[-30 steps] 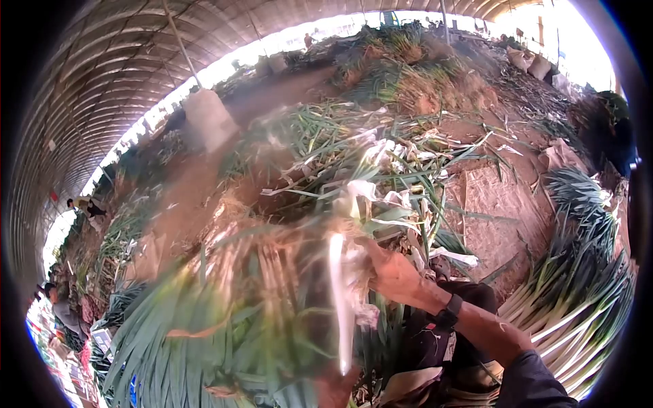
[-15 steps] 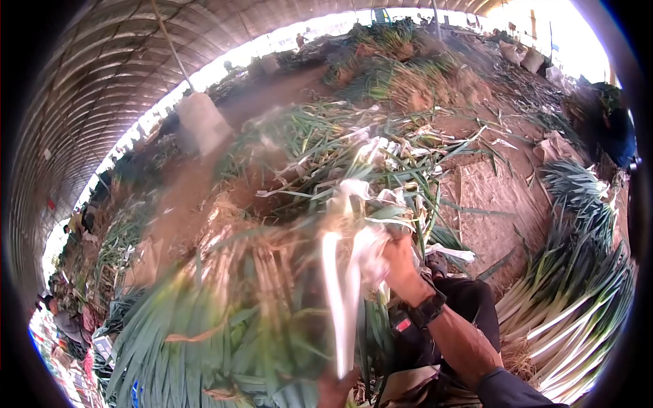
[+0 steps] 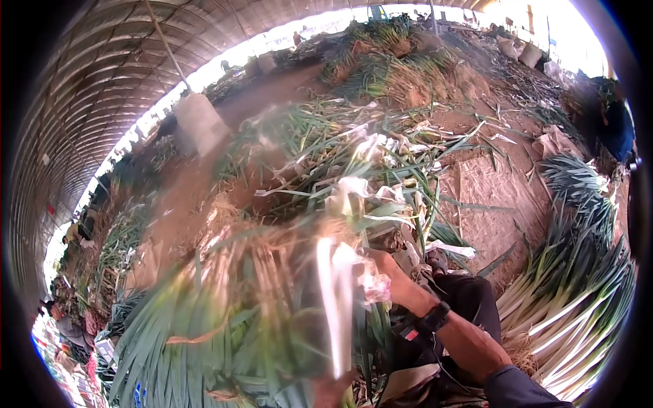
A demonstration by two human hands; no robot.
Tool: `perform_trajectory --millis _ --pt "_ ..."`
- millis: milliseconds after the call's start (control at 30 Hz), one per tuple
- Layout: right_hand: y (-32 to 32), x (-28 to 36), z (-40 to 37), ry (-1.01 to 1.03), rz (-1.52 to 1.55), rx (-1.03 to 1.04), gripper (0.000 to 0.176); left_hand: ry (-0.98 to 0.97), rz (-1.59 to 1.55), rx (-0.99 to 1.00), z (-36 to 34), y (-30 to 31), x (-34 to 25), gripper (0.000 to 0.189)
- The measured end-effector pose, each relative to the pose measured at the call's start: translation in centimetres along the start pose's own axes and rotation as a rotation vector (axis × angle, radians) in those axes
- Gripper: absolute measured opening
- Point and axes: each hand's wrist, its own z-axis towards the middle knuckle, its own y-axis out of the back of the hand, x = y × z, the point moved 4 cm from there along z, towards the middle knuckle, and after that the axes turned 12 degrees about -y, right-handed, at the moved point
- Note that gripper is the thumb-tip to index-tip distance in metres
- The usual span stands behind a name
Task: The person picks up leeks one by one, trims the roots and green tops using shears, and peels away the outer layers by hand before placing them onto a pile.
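A green onion (image 3: 335, 313) with a bright white stalk stands nearly upright in front of me, blurred. My left hand (image 3: 333, 389), partly cut off at the bottom edge, is closed around its lower part. My right hand (image 3: 391, 279), with a dark watch (image 3: 434, 317) on the wrist, is beside the upper stalk, its fingers closed on loose pale outer skin (image 3: 373, 284). To the left lies a thick pile of unpeeled green onions (image 3: 183, 333), roots away from me and green leaves toward me.
Peeled green onions (image 3: 571, 306) lie heaped at the right. Stripped leaves and skins (image 3: 381, 149) litter the ground ahead, beside a tan sheet (image 3: 496, 211). A pole with a pale block base (image 3: 201, 122) stands at the left. Other people (image 3: 615, 129) are at the edges.
My right hand has moved a little left and down along the stalk, and the pale skin at it has shifted. The left hand stays at the bottom of the green onion.
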Motion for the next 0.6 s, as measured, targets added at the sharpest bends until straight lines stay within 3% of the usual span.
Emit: perform_trajectory --millis 67,100,133,167,233,333,533,600 --pt "-1.2 0.2 0.2 0.060 0.004 -0.056 0.036 -0.029 0.055 -0.058 0.1 0.1 4.1 0.062" --pt "-1.4 0.5 0.3 0.160 -0.239 -0.223 0.035 -0.133 0.033 -0.013 0.1 -0.3 1.2 0.062" --pt "-1.9 0.7 0.6 0.261 -0.483 -0.390 0.033 -0.093 0.027 -0.025 0.3 -0.4 -0.3 0.060" --pt "-3.3 1.9 0.3 0.381 -0.406 -0.502 0.017 -0.053 0.022 -0.037 0.5 -0.7 -1.3 0.059" --pt "-3.0 1.1 0.2 0.238 0.031 -0.450 0.014 -0.004 0.032 -0.048 0.7 -0.8 -2.1 0.057" --pt "-0.8 -2.0 0.3 0.052 0.460 -0.120 0.017 0.012 0.036 -0.046 0.7 -0.8 -2.4 0.056" --pt "-1.8 -1.4 -1.4 0.117 0.455 -0.164 0.027 -0.020 -0.143 0.004 -0.2 -1.2 0.5 0.058" --pt "-1.8 -1.1 -1.6 0.126 0.430 -0.196 0.027 0.047 -0.188 -0.010 -0.1 -1.4 -2.7 0.058"
